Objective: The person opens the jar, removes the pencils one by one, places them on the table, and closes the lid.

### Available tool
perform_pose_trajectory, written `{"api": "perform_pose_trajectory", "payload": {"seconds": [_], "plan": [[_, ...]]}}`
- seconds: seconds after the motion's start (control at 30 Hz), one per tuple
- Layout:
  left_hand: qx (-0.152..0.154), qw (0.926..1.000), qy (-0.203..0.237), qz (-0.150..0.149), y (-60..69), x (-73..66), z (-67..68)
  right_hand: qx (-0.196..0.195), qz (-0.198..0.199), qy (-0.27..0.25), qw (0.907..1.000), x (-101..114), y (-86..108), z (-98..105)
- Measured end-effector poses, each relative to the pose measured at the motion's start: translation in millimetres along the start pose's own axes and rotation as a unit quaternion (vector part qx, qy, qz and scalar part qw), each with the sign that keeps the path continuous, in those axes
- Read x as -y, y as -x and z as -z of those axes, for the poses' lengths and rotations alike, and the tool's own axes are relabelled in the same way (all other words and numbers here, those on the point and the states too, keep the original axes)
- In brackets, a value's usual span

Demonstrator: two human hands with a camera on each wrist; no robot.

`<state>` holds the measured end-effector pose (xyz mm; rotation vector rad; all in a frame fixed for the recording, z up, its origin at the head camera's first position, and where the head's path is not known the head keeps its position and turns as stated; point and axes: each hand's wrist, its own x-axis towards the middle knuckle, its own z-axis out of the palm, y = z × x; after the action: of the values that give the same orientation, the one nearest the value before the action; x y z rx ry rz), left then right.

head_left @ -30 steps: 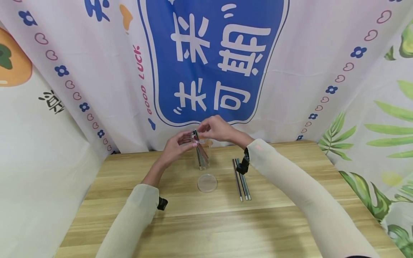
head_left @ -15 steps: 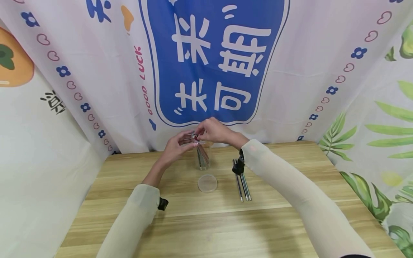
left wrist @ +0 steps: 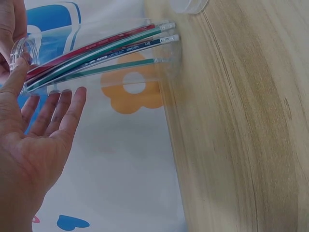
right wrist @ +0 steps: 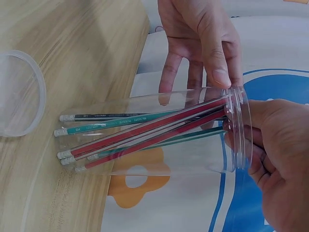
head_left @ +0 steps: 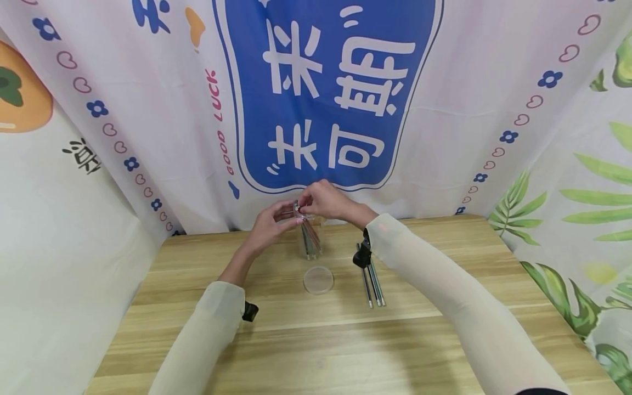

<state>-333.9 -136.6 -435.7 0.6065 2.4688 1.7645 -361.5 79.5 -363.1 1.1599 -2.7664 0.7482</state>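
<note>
A clear screw-top jar (right wrist: 193, 166) stands open at the back of the table, holding red, green and dark pencils (right wrist: 145, 130) with their eraser ends at its bottom. My left hand (head_left: 266, 226) holds the jar near its rim, thumb on one side and fingers on the other, as the left wrist view also shows. At the jar's mouth, my right hand (head_left: 326, 201) has curled fingers reaching in among the pencils' upper ends and pinching there. The rim and the fingers partly hide that pinch, and which pencil it takes is unclear.
A round clear lid (head_left: 318, 280) lies on the wooden table (head_left: 316, 351) in front of the jar. Several more pencils (head_left: 373, 285) lie to its right, partly under the right wrist's camera. A printed curtain (head_left: 444, 137) hangs right behind the table's back edge.
My right hand has shifted slightly left and down, with its fingers going deeper into the jar's mouth. Pencil ends that showed above the rim are now covered. The left hand stays in place.
</note>
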Motion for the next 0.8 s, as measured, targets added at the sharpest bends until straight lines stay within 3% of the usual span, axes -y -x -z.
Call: {"api": "perform_pose_trajectory", "payload": {"seconds": [0.8], "plan": [[0.003, 1.0, -0.005, -0.006, -0.5, 2.6, 1.4, -0.014, 0.002, -0.037, 0.9992, -5.4, -1.4, -1.8]]}}
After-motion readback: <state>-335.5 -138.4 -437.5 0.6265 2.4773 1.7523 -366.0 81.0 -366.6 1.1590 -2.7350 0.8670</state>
